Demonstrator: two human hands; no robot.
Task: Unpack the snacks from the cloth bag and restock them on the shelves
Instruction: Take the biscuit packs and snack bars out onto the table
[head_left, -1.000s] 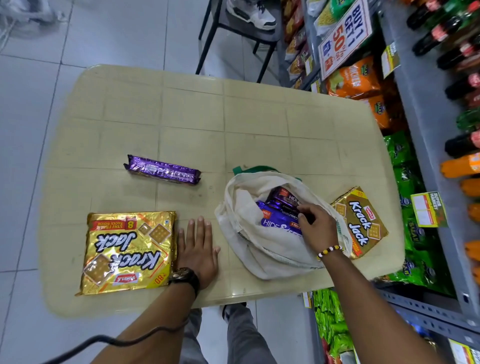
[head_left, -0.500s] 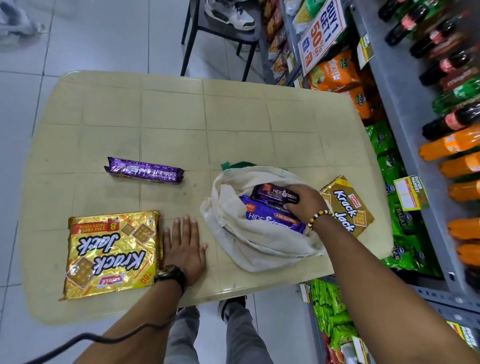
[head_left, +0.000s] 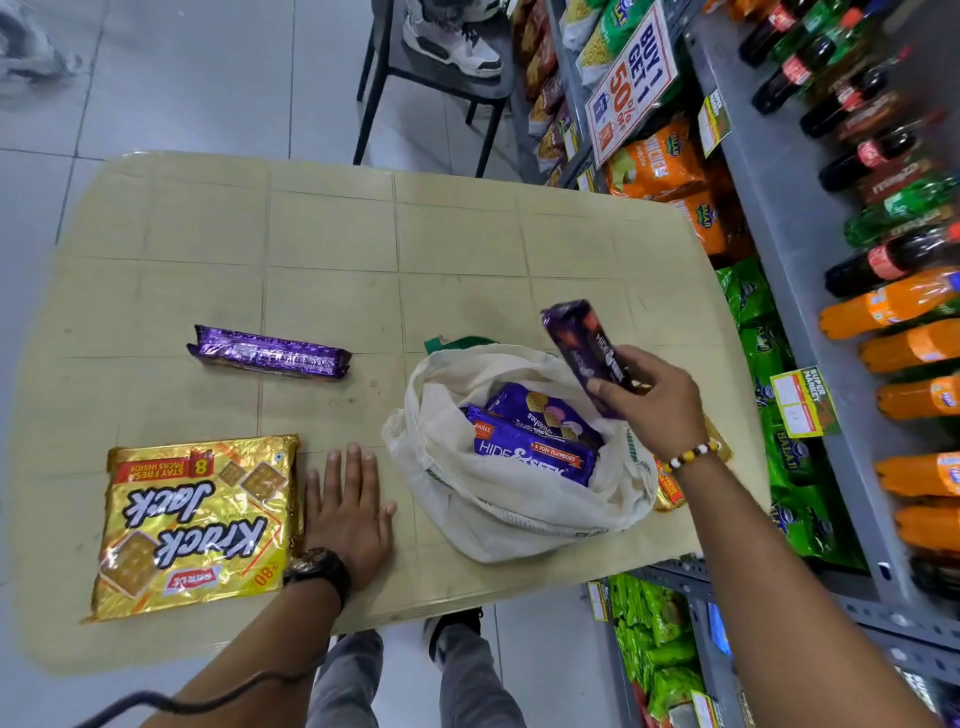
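One purple packet (head_left: 582, 338) above cloth bag (head_left: 498, 525) rim.

The left hand (head_left: 348, 512) lies flat, palm down, fingers straight and close together toward 12 o'clock, thumb spread toward 2. Its forearm enters from 7 o'clock. The right hand (head_left: 657, 402) hangs higher, thumb and fingers curled round a packet (head_left: 587, 348), its forearm coming in from 5 o'clock.
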